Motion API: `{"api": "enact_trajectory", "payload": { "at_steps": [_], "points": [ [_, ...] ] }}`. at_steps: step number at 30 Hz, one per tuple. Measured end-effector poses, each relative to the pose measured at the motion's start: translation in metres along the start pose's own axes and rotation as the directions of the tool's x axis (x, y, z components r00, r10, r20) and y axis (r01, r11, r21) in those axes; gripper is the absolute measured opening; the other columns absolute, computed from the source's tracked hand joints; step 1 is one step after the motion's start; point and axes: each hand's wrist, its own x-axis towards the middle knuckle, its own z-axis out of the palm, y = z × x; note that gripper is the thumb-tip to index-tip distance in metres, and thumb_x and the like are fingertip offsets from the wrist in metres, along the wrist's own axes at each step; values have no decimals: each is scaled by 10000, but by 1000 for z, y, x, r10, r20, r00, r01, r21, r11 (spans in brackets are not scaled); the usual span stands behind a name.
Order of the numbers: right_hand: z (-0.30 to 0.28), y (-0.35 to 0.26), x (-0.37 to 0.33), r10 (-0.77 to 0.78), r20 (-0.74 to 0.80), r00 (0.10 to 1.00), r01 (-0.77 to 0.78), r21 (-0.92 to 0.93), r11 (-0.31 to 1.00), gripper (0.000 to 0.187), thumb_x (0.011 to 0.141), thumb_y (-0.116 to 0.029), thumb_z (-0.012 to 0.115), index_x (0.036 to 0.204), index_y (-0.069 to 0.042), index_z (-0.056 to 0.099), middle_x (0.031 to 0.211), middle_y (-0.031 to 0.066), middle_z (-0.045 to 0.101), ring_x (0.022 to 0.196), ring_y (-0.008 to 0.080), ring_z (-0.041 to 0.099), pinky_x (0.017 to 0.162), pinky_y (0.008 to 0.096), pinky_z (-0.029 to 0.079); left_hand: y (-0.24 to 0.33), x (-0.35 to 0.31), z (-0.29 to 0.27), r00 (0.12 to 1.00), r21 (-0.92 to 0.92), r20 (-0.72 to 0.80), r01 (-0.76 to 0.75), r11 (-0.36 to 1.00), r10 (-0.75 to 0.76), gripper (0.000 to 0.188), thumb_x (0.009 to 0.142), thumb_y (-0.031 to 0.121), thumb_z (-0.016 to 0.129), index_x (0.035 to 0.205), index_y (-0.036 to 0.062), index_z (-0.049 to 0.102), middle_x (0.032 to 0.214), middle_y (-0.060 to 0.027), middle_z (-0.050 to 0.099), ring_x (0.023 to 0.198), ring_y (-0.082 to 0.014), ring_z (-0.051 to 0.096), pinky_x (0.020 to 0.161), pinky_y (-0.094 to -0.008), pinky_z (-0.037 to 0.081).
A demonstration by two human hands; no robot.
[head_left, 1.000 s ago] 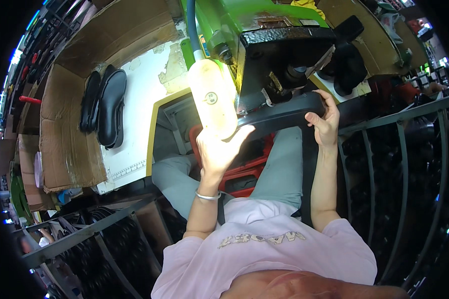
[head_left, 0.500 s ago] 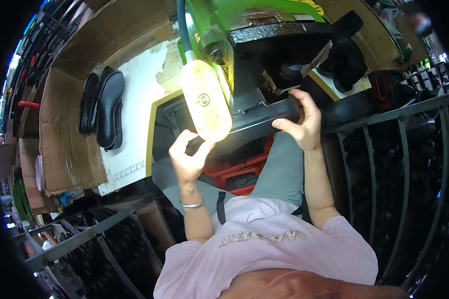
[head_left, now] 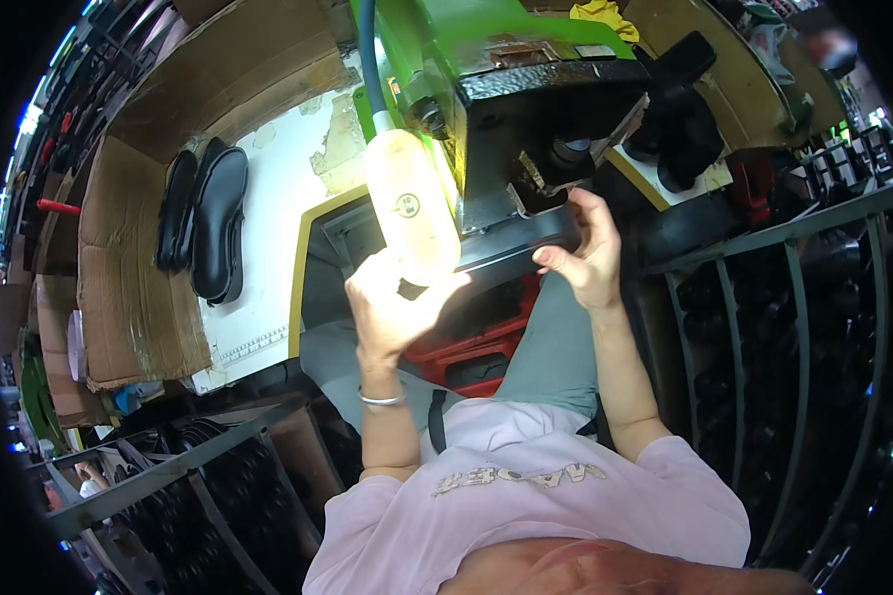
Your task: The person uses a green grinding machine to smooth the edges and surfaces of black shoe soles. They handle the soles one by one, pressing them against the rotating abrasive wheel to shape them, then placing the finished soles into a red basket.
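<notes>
A long black shoe sole (head_left: pixel 522 238) lies lengthwise under the head of a green and black machine (head_left: pixel 526 69). My right hand (head_left: pixel 593 253) curves round its right end, thumb on the near side and fingers on the far side. At the other end my left hand (head_left: pixel 392 312) is closed, a dark bit showing between thumb and palm. An elongated, glowing yellowish lamp (head_left: pixel 412 203) hangs in front and hides its fingertips and that end of the sole.
On the white tabletop (head_left: pixel 268 218) at left stand several black soles (head_left: pixel 218 223), beside a cardboard wall (head_left: pixel 144 288). Metal rack rails (head_left: pixel 804 223) run along the right. Red crates (head_left: pixel 476 357) sit below the machine. A yellow cloth (head_left: pixel 605 18) lies at the back.
My left hand has turned and moved up behind the lamp, its thumb now stretched to the right. My right hand has shifted slightly left with the sole's end.
</notes>
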Motion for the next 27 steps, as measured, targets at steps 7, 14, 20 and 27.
{"api": "enact_trajectory", "payload": {
  "at_steps": [7,14,20,27],
  "points": [
    [32,36,-24,-51,-40,998,46,-111,993,739,633,-57,897,1193,-25,416,1032,97,571,935,167,583,837,300,483,-39,-6,-34,994,-87,84,70,994,-63,332,582,132,892,724,17,616,651,-82,600,571,-175,582,557,-295,470],
    [33,31,-26,-47,-10,999,46,-98,994,684,645,-6,878,1141,-45,408,1012,91,594,931,161,607,809,302,507,-42,-36,-25,985,-107,33,171,979,-168,353,592,142,896,717,20,590,629,-74,563,550,-179,547,534,-294,434],
    [28,23,-21,-127,-1,992,126,-93,988,647,667,5,861,1130,-35,411,1029,95,589,929,156,607,821,298,516,-29,-53,-8,982,-60,-68,175,983,-179,373,607,178,905,740,22,594,655,-87,576,566,-224,556,556,-307,455],
    [33,33,-22,-26,-16,1000,24,-120,993,676,588,-36,918,1074,-35,448,1029,87,576,930,154,597,802,295,512,-44,-114,31,903,-299,-162,340,892,-398,359,723,213,867,773,31,562,678,-26,553,610,-125,517,572,-263,426]
  ]
}}
